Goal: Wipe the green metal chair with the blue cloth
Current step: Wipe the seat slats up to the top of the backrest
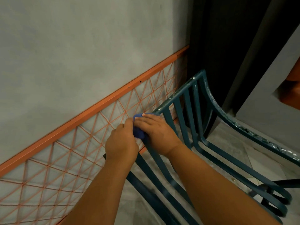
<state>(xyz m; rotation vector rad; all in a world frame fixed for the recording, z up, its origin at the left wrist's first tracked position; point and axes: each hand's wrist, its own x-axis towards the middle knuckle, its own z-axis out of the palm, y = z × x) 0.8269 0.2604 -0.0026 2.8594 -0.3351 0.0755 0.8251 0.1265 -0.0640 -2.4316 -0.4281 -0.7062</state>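
Green metal chair (193, 114) beside wall: rigid, heavy, chipped paint, steady to brace by corner. Both hands together at backrest corner; right hand (158, 132) presses blue cloth (138, 133), left hand (121, 143) pinches it. Cloth soft, bunched, light.

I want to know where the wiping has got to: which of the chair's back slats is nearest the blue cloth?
The leftmost slat, the one nearest the wall. The blue cloth, held between both hands, sits at the chair's top-rail corner just beside it; the other slats stand farther right.
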